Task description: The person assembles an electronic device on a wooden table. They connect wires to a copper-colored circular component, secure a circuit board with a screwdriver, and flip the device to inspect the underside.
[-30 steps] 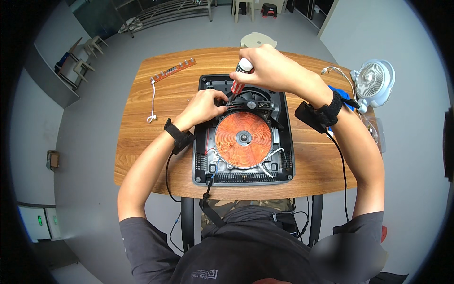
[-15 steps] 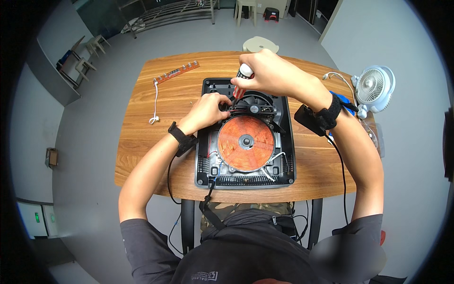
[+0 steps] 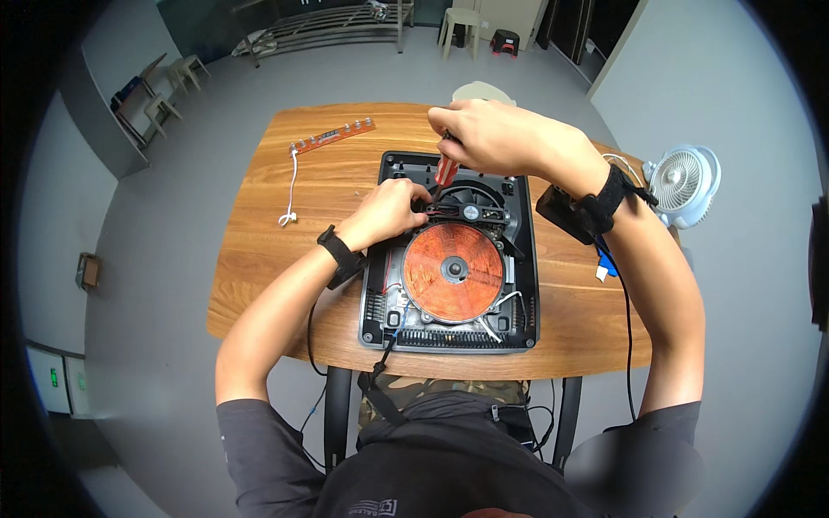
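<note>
An opened induction cooker [image 3: 373, 332], a black housing with a round copper coil [image 3: 432, 281] in it, lies on the wooden table in front of me. My right hand [image 3: 475, 134] is closed over the handle of a red-and-white screwdriver [image 3: 446, 170], held steeply with its shaft pointing down. The tip reaches the black fan [image 3: 471, 194] behind the coil; just where it touches is hidden by my fingers. My left hand [image 3: 400, 209] sits at the fan's left side, fingers bent round the screwdriver's lower end. Whether those fingers pinch a small part cannot be seen.
At the table's back left lies a narrow orange circuit board [image 3: 332, 135] with a white cable [image 3: 294, 186]. A small light-blue fan [image 3: 680, 186] stands at the right edge. A blue-and-white item [image 3: 606, 263] lies under my right forearm. Beyond the table is a stool [image 3: 484, 92].
My right hand has turned over the screwdriver handle, covering its white end. My left hand stays by the fan. The whole view has shifted slightly.
</note>
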`<state>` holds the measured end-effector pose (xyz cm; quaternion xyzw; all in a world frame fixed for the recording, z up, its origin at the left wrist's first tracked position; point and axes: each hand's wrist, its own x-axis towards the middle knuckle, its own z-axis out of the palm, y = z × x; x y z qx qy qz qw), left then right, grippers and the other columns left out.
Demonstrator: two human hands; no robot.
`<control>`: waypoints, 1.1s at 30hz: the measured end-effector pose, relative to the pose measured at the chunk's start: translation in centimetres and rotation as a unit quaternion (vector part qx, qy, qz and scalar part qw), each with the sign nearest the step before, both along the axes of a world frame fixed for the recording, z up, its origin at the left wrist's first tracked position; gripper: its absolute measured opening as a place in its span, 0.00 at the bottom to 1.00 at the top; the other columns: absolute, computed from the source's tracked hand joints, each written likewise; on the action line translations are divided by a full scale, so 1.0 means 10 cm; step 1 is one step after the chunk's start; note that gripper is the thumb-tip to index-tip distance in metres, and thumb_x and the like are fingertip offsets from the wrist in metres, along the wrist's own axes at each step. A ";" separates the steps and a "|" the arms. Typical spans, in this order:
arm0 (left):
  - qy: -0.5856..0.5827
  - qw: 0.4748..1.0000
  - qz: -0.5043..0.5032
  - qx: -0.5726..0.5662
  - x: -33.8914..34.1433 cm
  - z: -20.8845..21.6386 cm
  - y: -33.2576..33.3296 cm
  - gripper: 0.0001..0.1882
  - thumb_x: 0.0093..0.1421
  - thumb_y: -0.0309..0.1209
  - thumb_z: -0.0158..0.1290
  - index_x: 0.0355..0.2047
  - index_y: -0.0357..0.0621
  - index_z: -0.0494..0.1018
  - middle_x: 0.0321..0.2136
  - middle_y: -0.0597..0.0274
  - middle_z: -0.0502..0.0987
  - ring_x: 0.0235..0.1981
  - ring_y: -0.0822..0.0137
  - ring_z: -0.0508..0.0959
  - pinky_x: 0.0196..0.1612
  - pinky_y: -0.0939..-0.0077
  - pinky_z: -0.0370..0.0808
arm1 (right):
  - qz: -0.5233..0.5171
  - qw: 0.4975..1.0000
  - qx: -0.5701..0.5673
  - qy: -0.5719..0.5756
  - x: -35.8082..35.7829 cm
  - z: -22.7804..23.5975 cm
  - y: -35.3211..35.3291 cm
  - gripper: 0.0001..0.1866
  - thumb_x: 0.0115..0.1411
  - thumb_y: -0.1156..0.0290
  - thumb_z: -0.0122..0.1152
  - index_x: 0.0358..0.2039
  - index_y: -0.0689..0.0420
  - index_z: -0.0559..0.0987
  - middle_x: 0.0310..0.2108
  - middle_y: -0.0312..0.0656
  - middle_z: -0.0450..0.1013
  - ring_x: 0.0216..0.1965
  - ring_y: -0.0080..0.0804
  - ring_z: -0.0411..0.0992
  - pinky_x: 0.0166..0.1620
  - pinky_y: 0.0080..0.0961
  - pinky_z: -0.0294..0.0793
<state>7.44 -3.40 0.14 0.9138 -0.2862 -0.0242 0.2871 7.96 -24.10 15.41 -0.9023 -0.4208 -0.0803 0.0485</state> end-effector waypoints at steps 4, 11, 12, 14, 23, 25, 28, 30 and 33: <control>-0.009 1.000 0.008 0.004 -0.01 -0.03 0.04 0.18 0.53 0.34 0.67 0.44 0.41 0.83 0.37 0.45 0.84 0.42 0.48 0.84 0.47 0.59 0.79 | -0.037 0.997 -0.044 0.043 -0.02 0.04 0.07 0.15 0.70 0.62 0.53 0.40 0.64 0.73 0.25 0.55 0.77 0.33 0.60 0.78 0.39 0.50 0.77; 0.026 1.000 0.005 -0.001 -0.01 0.00 -0.04 0.18 0.53 0.33 0.66 0.44 0.41 0.83 0.34 0.45 0.84 0.39 0.48 0.84 0.45 0.59 0.79 | -0.089 0.989 -0.076 0.085 -0.11 0.19 0.06 0.21 0.68 0.58 0.55 0.38 0.68 0.71 0.27 0.59 0.79 0.33 0.61 0.79 0.39 0.47 0.79; 0.038 0.999 0.007 -0.001 -0.01 -0.01 -0.02 0.18 0.53 0.33 0.66 0.44 0.40 0.83 0.34 0.44 0.84 0.39 0.48 0.84 0.45 0.58 0.79 | -0.069 0.990 -0.055 0.108 -0.03 0.14 0.04 0.21 0.69 0.57 0.55 0.38 0.67 0.71 0.27 0.59 0.79 0.33 0.61 0.79 0.39 0.46 0.79; 0.062 0.998 0.012 -0.001 0.01 -0.02 0.00 0.19 0.53 0.33 0.65 0.45 0.40 0.83 0.34 0.44 0.84 0.39 0.48 0.84 0.45 0.58 0.79 | -0.114 0.973 -0.095 0.176 -0.08 0.29 0.17 0.29 0.70 0.50 0.54 0.41 0.71 0.77 0.30 0.62 0.80 0.37 0.58 0.81 0.44 0.46 0.81; 0.015 1.000 0.002 -0.012 0.01 -0.08 0.04 0.19 0.52 0.34 0.65 0.44 0.41 0.83 0.37 0.46 0.84 0.43 0.47 0.83 0.47 0.56 0.79 | -0.109 0.993 -0.032 -0.020 -0.10 0.03 0.30 0.24 0.69 0.49 0.56 0.42 0.62 0.76 0.39 0.57 0.77 0.39 0.59 0.79 0.43 0.47 0.80; 0.010 1.000 0.005 -0.008 0.01 -0.06 0.04 0.19 0.53 0.34 0.65 0.44 0.42 0.83 0.38 0.46 0.84 0.43 0.48 0.83 0.47 0.56 0.79 | -0.025 1.000 0.010 -0.006 -0.06 0.02 0.17 0.21 0.67 0.53 0.61 0.44 0.60 0.75 0.40 0.53 0.76 0.39 0.58 0.79 0.44 0.46 0.80; -0.003 1.000 0.002 0.000 0.01 -0.09 0.05 0.18 0.54 0.34 0.65 0.44 0.42 0.83 0.38 0.47 0.84 0.43 0.48 0.84 0.48 0.57 0.80 | 0.006 1.000 -0.027 -0.005 -0.17 0.05 0.20 0.13 0.67 0.61 0.60 0.41 0.58 0.77 0.39 0.50 0.75 0.36 0.57 0.79 0.41 0.48 0.80; 0.012 1.000 0.002 -0.005 0.00 -0.06 0.05 0.18 0.54 0.33 0.65 0.45 0.42 0.83 0.39 0.46 0.84 0.44 0.48 0.84 0.48 0.57 0.80 | -0.008 0.998 -0.049 -0.038 -0.21 -0.01 0.22 0.12 0.68 0.63 0.57 0.39 0.60 0.77 0.38 0.51 0.75 0.35 0.56 0.79 0.40 0.49 0.80; 0.015 1.000 0.004 -0.004 -0.01 -0.07 0.07 0.18 0.54 0.33 0.65 0.45 0.42 0.83 0.39 0.46 0.84 0.45 0.48 0.84 0.49 0.57 0.80 | -0.072 0.994 -0.061 -0.061 -0.19 -0.08 0.29 0.12 0.68 0.63 0.57 0.39 0.61 0.76 0.38 0.52 0.74 0.35 0.57 0.79 0.40 0.49 0.80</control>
